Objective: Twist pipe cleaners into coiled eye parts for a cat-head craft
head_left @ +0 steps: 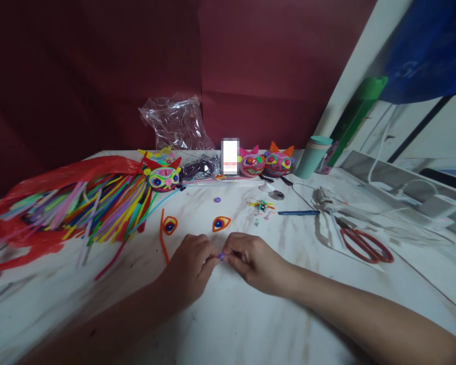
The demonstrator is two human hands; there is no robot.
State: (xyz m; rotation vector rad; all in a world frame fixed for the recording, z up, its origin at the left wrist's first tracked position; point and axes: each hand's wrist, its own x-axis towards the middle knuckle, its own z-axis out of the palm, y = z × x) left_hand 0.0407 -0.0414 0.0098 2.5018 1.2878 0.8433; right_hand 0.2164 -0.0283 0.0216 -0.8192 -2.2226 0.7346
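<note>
My left hand [193,263] and my right hand [254,261] meet at the front middle of the table, fingertips pinched together. Between them is a small purple pipe cleaner piece [221,256], mostly covered by the fingers. Just beyond lie two eye shapes made of coiled pipe cleaner, a left eye [169,226] and a right eye [221,224], each with an orange rim and a dark blue centre. An orange pipe cleaner [162,238] runs beside the left one. Farther back rests a small purple coil [217,199].
Many coloured pipe cleaners [110,208] spread over a red plastic bag [72,175] at left. Finished animal heads [161,177] stand along the back. To the right are red-handled scissors [365,246], a blue pen [298,213], cables and a green cylinder [312,158].
</note>
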